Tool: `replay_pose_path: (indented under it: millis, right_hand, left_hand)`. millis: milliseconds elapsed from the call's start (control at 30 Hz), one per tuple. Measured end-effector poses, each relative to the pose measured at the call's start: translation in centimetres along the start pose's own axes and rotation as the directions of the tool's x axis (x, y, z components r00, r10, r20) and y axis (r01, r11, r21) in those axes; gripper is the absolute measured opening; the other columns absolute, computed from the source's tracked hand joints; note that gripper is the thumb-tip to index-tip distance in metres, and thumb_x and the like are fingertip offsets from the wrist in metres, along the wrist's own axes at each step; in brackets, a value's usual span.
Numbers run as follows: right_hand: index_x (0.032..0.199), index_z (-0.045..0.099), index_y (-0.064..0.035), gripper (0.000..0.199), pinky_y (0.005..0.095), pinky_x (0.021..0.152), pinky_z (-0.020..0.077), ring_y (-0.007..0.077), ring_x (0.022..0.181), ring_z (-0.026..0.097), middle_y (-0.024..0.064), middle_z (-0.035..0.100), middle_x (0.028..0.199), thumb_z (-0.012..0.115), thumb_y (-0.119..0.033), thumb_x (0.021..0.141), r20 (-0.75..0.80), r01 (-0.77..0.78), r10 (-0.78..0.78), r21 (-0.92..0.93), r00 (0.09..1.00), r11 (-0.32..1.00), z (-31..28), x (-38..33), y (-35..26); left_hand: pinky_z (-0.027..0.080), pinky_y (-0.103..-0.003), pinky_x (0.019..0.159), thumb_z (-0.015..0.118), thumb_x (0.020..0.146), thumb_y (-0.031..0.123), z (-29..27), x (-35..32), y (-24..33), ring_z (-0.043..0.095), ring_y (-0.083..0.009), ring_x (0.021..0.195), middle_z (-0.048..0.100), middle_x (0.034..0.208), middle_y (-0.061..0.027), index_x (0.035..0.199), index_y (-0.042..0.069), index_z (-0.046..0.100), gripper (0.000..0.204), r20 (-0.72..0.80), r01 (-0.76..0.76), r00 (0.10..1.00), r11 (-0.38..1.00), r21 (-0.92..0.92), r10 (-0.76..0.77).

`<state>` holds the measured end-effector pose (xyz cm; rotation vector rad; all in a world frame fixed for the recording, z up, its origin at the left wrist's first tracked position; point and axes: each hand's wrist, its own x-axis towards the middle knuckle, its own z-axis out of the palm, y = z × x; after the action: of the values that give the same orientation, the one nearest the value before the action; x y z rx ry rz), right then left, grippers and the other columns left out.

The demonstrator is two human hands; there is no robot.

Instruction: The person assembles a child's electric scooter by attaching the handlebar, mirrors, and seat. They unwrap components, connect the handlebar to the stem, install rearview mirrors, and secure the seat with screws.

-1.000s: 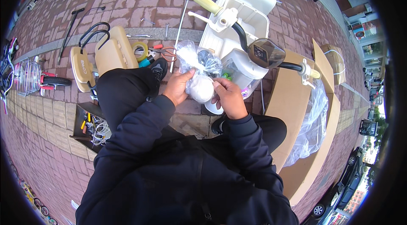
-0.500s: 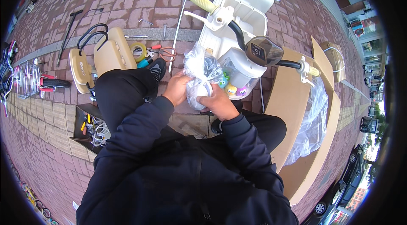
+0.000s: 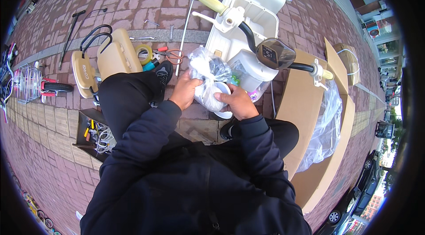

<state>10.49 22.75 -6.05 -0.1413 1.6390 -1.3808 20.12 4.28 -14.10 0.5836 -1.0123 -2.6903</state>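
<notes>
In front of my lap, a clear plastic bag (image 3: 207, 66) is bunched up, with dark parts and a white part showing through it. My left hand (image 3: 186, 91) closes on the bag's left side. My right hand (image 3: 240, 103) has its thumb and fingers round a white curved, ring-like part (image 3: 222, 88) at the bag's lower right. Whether that part lies inside the bag or outside it, I cannot tell. Just beyond, a white ride-on vehicle body (image 3: 214, 42) has handlebars with a cream grip (image 3: 209, 0), a dark display (image 3: 271, 53) and small colourful toy figures, partly hidden by my right hand.
A beige seat (image 3: 116, 53) lies at left, near a tape roll (image 3: 144, 53) and red-handled pliers (image 3: 173, 53). A dark toolbox (image 3: 84, 124) sits by my left knee. On the right, an open cardboard box (image 3: 301, 97) holds plastic wrap (image 3: 325, 128).
My right hand has moved slightly right, and the white ring-like part shows more. The bag has spread and tilted; my left hand has barely moved.
</notes>
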Motion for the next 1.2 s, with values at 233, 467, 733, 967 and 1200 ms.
replay_pose_path:
  millis: [233,467,733,967,1200]
  right_hand:
    - [0.124,0.065,0.0058,0.044,0.0282,0.059,0.0585,0.0136,0.083,0.071,0.0097,0.074,0.105,0.081,-0.023,0.095,-0.126,0.078,-0.089,-0.091,0.988,0.993,1.5,1.6,2.0]
    - [0.124,0.071,0.0040,0.042,0.0317,0.068,0.0587,0.0157,0.082,0.071,0.0082,0.076,0.103,0.075,-0.031,0.101,-0.171,0.097,-0.114,-0.108,0.979,0.989,1.6,1.6,2.2]
    - [0.118,0.074,0.0067,0.040,0.0376,0.081,0.0567,0.0178,0.084,0.069,0.0123,0.078,0.102,0.075,-0.030,0.100,-0.170,0.263,-0.332,-0.330,0.928,0.906,0.4,3.0,3.8]
    - [0.119,0.064,0.0058,0.041,0.0326,0.071,0.0587,0.0161,0.084,0.069,0.0119,0.073,0.103,0.076,-0.029,0.101,-0.211,0.222,-0.234,-0.080,0.949,0.972,1.8,3.0,4.4]
    - [0.133,0.055,0.0022,0.051,0.0365,0.075,0.0635,0.0186,0.095,0.071,0.0116,0.070,0.115,0.076,-0.034,0.103,-0.153,0.130,-0.129,-0.001,0.980,0.992,3.6,1.8,3.6]
  left_hand:
    - [0.055,-0.037,0.101,0.066,0.107,0.011,1.6,-2.4,-0.7,0.068,-0.0192,0.115,0.069,0.129,-0.0092,0.144,0.001,0.055,0.040,-0.004,0.153,0.988,0.988,-0.013,-0.153]
    - [0.057,-0.035,0.098,0.061,0.104,0.000,-0.4,-1.5,-1.7,0.071,-0.0195,0.110,0.072,0.125,-0.0117,0.139,-0.002,0.059,0.036,-0.214,0.071,0.976,0.971,0.229,-0.021]
    - [0.058,-0.039,0.100,0.051,0.103,-0.004,-0.4,-1.0,-0.9,0.071,-0.0248,0.115,0.070,0.128,-0.0131,0.143,-0.003,0.056,0.040,-0.049,-0.060,0.997,0.990,0.124,0.067]
    - [0.066,-0.049,0.072,0.049,0.113,0.022,0.3,-2.7,-0.8,0.076,-0.0313,0.092,0.072,0.117,-0.0153,0.144,0.002,0.053,0.036,-0.293,0.509,0.859,0.768,0.389,-0.420]
    - [0.058,-0.052,0.081,0.060,0.104,0.017,-1.3,-1.9,-1.6,0.074,-0.0446,0.091,0.076,0.095,-0.0241,0.119,0.000,0.070,0.025,-0.248,0.216,0.968,0.366,0.905,0.041]
